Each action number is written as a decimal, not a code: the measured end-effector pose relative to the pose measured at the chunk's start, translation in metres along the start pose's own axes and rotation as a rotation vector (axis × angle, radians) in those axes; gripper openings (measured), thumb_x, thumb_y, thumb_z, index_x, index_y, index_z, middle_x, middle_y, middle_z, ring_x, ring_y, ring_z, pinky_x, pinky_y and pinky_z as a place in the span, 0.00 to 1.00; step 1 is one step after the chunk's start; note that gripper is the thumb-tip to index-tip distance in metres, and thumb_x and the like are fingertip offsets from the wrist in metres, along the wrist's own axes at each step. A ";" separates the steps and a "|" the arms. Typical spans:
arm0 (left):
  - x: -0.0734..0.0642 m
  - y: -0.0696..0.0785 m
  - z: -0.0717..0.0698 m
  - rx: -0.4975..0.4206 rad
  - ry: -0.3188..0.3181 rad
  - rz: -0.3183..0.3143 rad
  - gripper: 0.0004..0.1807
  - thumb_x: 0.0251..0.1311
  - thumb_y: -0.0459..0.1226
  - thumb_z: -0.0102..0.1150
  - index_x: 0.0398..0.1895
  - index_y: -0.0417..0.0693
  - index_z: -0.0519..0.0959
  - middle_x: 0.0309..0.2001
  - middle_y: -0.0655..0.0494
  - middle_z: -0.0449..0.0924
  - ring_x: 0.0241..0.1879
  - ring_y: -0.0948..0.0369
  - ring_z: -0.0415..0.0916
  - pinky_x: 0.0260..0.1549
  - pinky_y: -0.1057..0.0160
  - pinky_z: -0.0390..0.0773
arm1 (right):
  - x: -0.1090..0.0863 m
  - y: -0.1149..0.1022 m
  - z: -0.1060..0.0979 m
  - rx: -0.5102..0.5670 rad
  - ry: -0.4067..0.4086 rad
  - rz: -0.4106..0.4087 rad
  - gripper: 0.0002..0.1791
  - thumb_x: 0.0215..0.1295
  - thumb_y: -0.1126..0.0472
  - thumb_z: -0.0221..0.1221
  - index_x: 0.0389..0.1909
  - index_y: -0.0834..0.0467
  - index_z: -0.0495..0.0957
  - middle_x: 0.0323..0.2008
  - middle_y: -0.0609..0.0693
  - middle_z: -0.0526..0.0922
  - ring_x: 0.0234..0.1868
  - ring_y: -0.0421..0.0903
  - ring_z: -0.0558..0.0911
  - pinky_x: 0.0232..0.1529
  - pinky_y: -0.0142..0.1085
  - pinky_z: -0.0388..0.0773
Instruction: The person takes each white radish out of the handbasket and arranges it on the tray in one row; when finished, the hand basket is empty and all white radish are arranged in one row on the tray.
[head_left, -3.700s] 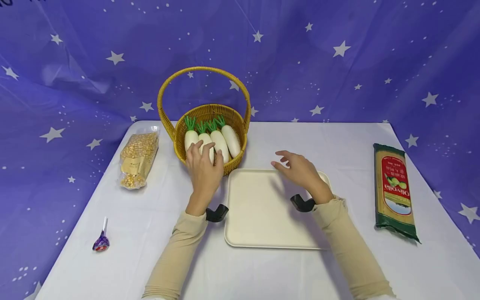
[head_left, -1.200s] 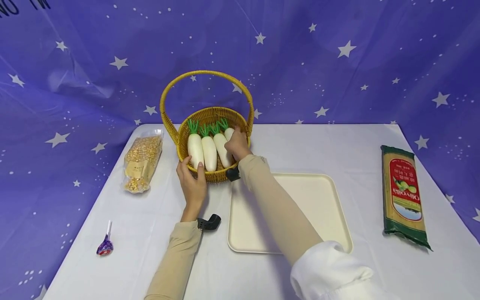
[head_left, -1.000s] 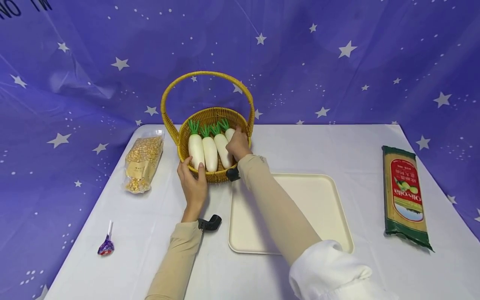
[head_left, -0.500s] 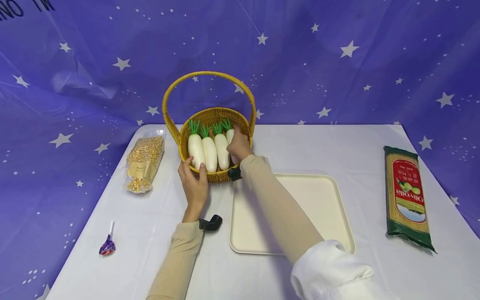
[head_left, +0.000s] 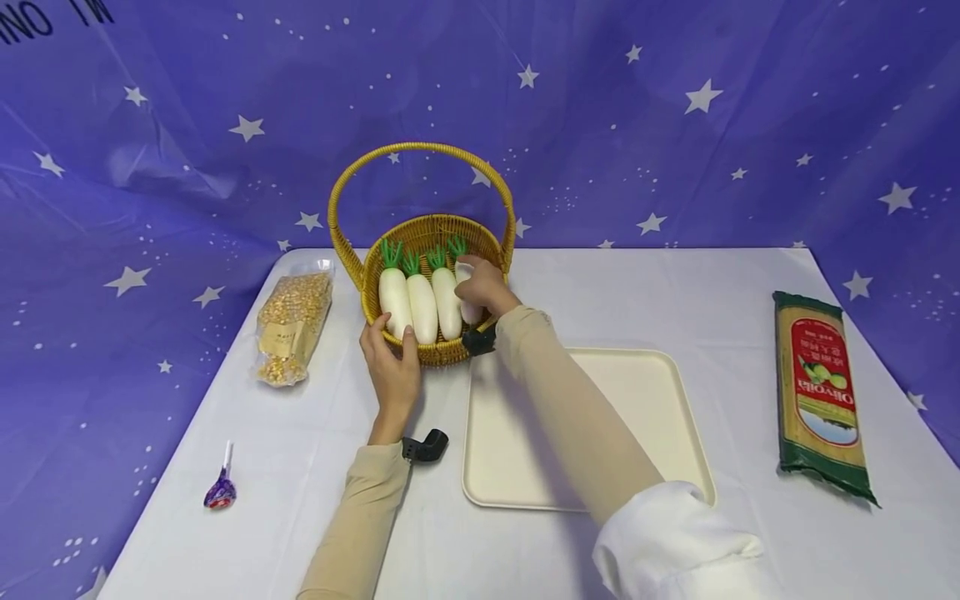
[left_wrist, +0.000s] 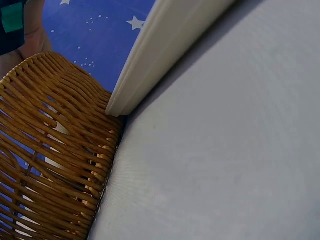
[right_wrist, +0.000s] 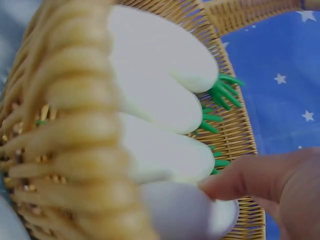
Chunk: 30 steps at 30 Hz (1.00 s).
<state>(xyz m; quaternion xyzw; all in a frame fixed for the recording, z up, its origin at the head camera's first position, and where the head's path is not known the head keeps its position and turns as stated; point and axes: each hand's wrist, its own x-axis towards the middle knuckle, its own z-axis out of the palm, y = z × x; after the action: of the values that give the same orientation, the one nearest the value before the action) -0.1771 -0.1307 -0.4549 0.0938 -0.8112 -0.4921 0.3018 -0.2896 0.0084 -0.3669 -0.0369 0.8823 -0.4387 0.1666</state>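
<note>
Several white radishes [head_left: 422,308] with green tops lie side by side in a yellow wicker basket [head_left: 437,356] with a tall arched handle. My left hand [head_left: 392,375] holds the basket's front-left rim, thumb and fingertips at the edge. In the left wrist view only the basket's woven side [left_wrist: 50,150] shows; that hand is out of sight. Reaching in from the right, my right hand [head_left: 491,287] grips the rightmost radish [head_left: 471,312] and covers part of it. Up close in the right wrist view, the thumb [right_wrist: 235,180] presses on this radish [right_wrist: 180,210].
A cream rectangular tray [head_left: 637,433] lies on the white table right of the basket, partly under my right forearm. A bag of corn kernels [head_left: 292,325] and a lollipop [head_left: 221,483] lie to the left. At the far right is a noodle packet [head_left: 821,392].
Both hands were in the air at first. The left came to the basket's rim, and the right crossed the tray into the basket and took hold of the rightmost radish, which has since shifted slightly.
</note>
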 end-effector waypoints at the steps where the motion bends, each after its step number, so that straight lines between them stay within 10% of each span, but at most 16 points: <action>1: 0.000 0.000 0.000 0.000 0.000 -0.001 0.24 0.61 0.46 0.48 0.58 0.46 0.63 0.61 0.41 0.56 0.64 0.49 0.56 0.61 0.50 0.56 | 0.000 0.001 -0.001 0.042 -0.012 -0.005 0.39 0.48 0.72 0.50 0.65 0.48 0.61 0.51 0.58 0.77 0.27 0.45 0.61 0.23 0.33 0.58; 7: 0.001 0.000 -0.001 0.007 0.007 -0.016 0.24 0.60 0.46 0.48 0.58 0.47 0.64 0.61 0.42 0.56 0.64 0.49 0.55 0.62 0.51 0.56 | 0.001 0.005 -0.007 0.301 -0.125 -0.016 0.34 0.55 0.70 0.51 0.65 0.48 0.61 0.66 0.52 0.60 0.47 0.46 0.68 0.34 0.36 0.66; 12: 0.000 0.001 -0.001 0.003 0.003 -0.014 0.24 0.60 0.46 0.48 0.58 0.46 0.63 0.61 0.41 0.56 0.64 0.49 0.56 0.61 0.50 0.56 | 0.002 0.010 -0.014 0.382 -0.244 -0.003 0.31 0.61 0.67 0.48 0.65 0.45 0.59 0.68 0.47 0.56 0.38 0.45 0.68 0.31 0.36 0.66; 18: 0.000 0.001 0.001 0.001 0.005 -0.004 0.24 0.60 0.45 0.48 0.58 0.44 0.64 0.61 0.41 0.56 0.63 0.48 0.56 0.61 0.49 0.56 | 0.002 0.018 -0.022 0.513 -0.364 -0.021 0.31 0.62 0.67 0.47 0.66 0.43 0.58 0.66 0.49 0.59 0.50 0.47 0.73 0.41 0.39 0.72; 30: -0.001 0.002 0.002 0.007 0.020 -0.005 0.23 0.60 0.44 0.48 0.57 0.46 0.64 0.60 0.41 0.57 0.63 0.49 0.56 0.62 0.51 0.56 | -0.028 0.038 -0.041 0.677 -0.465 -0.230 0.31 0.64 0.67 0.49 0.67 0.46 0.56 0.61 0.52 0.62 0.46 0.44 0.74 0.49 0.40 0.72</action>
<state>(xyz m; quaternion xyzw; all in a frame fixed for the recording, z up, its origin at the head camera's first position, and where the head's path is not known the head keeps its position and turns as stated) -0.1775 -0.1282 -0.4544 0.1017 -0.8095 -0.4890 0.3086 -0.2734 0.0687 -0.3662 -0.1762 0.6176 -0.6993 0.3139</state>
